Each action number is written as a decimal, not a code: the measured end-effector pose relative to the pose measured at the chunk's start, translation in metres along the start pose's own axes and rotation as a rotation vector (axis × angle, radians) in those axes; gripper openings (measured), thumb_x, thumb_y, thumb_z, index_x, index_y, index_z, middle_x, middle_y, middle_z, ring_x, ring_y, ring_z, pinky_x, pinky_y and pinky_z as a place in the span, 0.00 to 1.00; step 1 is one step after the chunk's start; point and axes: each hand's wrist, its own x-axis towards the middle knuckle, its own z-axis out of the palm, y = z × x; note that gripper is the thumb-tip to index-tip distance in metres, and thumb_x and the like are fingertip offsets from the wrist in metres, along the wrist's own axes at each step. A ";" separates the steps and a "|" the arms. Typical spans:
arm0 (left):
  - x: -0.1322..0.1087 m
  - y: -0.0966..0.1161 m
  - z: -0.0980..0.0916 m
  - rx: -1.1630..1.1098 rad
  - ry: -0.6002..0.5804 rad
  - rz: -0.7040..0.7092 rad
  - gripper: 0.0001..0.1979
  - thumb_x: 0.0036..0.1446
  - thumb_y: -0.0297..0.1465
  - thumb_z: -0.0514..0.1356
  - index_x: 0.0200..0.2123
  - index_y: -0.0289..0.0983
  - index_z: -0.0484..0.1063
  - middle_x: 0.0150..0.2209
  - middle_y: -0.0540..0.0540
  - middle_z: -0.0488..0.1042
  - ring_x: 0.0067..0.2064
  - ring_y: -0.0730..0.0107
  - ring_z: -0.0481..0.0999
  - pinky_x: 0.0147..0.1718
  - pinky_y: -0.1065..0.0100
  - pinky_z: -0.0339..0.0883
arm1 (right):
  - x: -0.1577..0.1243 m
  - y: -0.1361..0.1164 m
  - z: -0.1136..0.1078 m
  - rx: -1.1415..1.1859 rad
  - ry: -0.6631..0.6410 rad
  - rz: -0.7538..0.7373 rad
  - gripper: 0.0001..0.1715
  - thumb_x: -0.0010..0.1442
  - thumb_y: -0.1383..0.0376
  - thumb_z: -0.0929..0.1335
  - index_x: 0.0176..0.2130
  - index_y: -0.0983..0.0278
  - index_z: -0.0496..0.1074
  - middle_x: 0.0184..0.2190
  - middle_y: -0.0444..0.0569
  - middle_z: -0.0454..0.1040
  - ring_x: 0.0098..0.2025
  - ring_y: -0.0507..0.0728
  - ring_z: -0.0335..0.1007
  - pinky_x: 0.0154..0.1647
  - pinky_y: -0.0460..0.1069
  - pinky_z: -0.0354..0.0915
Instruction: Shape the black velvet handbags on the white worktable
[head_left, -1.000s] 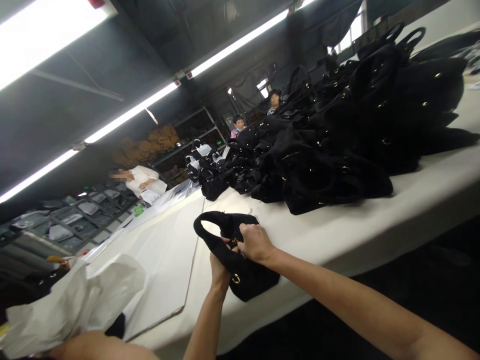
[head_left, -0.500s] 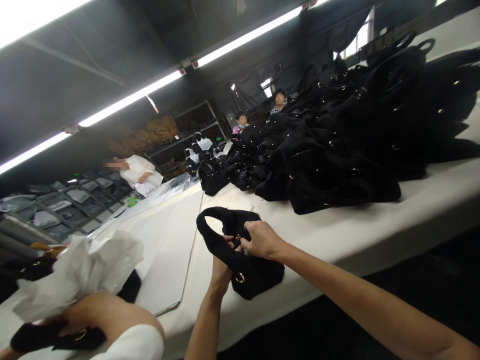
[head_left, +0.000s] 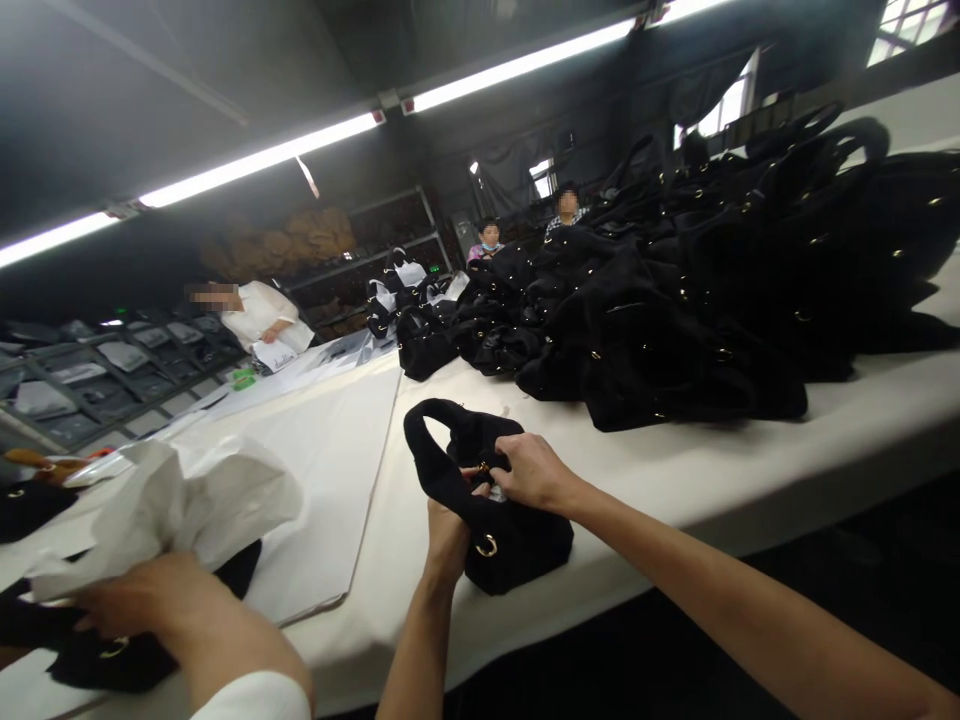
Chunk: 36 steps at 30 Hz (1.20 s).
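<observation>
A black handbag (head_left: pixel 517 550) with a looped handle and gold rings stands on the cream-covered table in front of me. My left hand (head_left: pixel 450 525) reaches under the handle, its fingers closed at the bag's opening. From the right, my right hand (head_left: pixel 536 475) pinches at the same opening, thumb and fingers bent together. Between the fingertips sits a small gold fitting (head_left: pixel 484 468), partly covered. A bit of white shows inside the bag beside it.
A large heap of black handbags (head_left: pixel 675 320) covers the table's far right. At left, a co-worker's hand (head_left: pixel 142 600) holds crumpled white paper (head_left: pixel 195 500) at another black bag. Stacked white sheets (head_left: pixel 330 540) lie between us. Another person (head_left: pixel 262 320) stands beyond, by the shelves.
The view has tilted slightly. Both my hands stay at the bag's opening, with little movement. The co-worker's hand and paper at left have shifted a little.
</observation>
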 end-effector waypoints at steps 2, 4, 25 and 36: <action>0.004 -0.003 -0.003 0.018 -0.024 0.012 0.17 0.46 0.34 0.71 0.39 0.36 0.75 0.37 0.46 0.76 0.40 0.65 0.74 0.40 0.68 0.68 | 0.001 0.000 0.000 -0.006 -0.001 -0.006 0.04 0.55 0.65 0.69 0.30 0.64 0.71 0.30 0.49 0.77 0.34 0.57 0.72 0.31 0.47 0.57; 0.008 -0.002 -0.005 0.056 -0.057 0.024 0.16 0.45 0.33 0.71 0.38 0.36 0.75 0.35 0.47 0.75 0.38 0.66 0.74 0.38 0.68 0.67 | 0.002 0.001 -0.001 -0.008 0.000 -0.024 0.04 0.55 0.65 0.68 0.29 0.64 0.71 0.29 0.48 0.76 0.32 0.56 0.71 0.31 0.47 0.57; 0.008 0.005 -0.003 -0.073 -0.102 -0.057 0.20 0.45 0.35 0.71 0.40 0.37 0.69 0.28 0.54 0.64 0.29 0.75 0.66 0.30 0.73 0.62 | 0.009 0.006 -0.003 0.026 -0.031 -0.107 0.07 0.54 0.64 0.71 0.27 0.64 0.72 0.24 0.46 0.73 0.29 0.54 0.68 0.29 0.47 0.55; 0.043 -0.016 -0.023 -0.043 0.074 -0.006 0.23 0.57 0.42 0.64 0.53 0.38 0.69 0.56 0.40 0.70 0.58 0.57 0.68 0.56 0.62 0.63 | -0.078 0.030 0.013 0.816 0.077 0.059 0.44 0.59 0.43 0.68 0.65 0.61 0.61 0.63 0.53 0.61 0.65 0.62 0.57 0.68 0.57 0.55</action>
